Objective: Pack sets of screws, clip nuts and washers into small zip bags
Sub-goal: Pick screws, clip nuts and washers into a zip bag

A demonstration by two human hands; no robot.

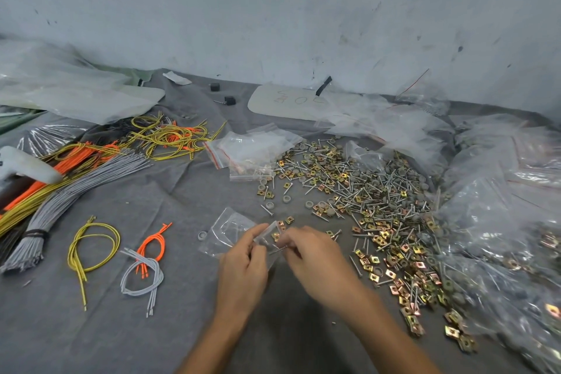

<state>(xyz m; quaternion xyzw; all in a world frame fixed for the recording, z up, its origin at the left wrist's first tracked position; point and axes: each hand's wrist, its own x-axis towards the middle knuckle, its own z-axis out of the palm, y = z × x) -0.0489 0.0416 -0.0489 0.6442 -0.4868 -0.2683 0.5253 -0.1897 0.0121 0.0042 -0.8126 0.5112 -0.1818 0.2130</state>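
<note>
Both hands meet at the lower middle over a small clear zip bag [271, 237]. My left hand [243, 267] pinches the bag's left side. My right hand [312, 255] pinches its right side, with a screw [277, 250] showing under the fingers. Gold clip nuts can be seen inside the bag. A second empty zip bag [226, 231] lies flat just left of it. A wide heap of screws, gold clip nuts and grey washers [373, 206] spreads to the right. A loose washer [202, 235] lies left of the bags.
Empty zip bags [252, 149] are stacked behind the heap. Packed bags [510, 222] pile up along the right. Bundles of yellow, orange and grey wires [76, 179] cover the left, with small looped wire sets [142, 264] in front. A scuffed wall stands behind.
</note>
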